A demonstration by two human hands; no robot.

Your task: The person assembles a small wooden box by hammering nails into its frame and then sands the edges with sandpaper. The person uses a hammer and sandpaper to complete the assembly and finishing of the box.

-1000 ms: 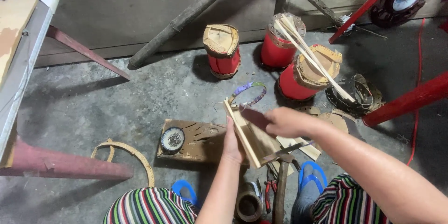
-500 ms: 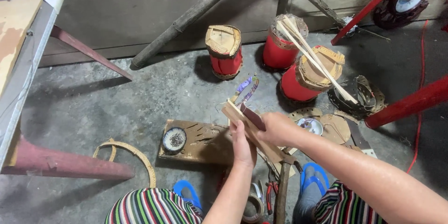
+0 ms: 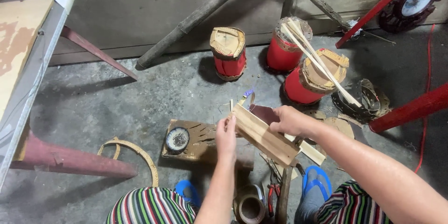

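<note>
A person seated low over a concrete floor (image 3: 116, 98) holds a bundle of pale bamboo slats (image 3: 266, 135) between both hands, tilted from upper left down to lower right. The left hand (image 3: 226, 135) grips the near face of the bundle; the right hand (image 3: 289, 120) closes over its far upper edge. Both hands are shut on it. The slats look thin, flat and smooth-cut, several stacked together.

A loose slat could likely slide out of the stack if the grip eases, and sharp edges may nick the fingers.

Below the hands lie red-handled pliers (image 3: 273, 192) and a tape roll (image 3: 249, 207). Just left of the left hand sits a wooden block (image 3: 196, 140). Beyond the hands stand three red drum-shaped lanterns (image 3: 227, 54), one bearing long sticks (image 3: 322, 63).
</note>
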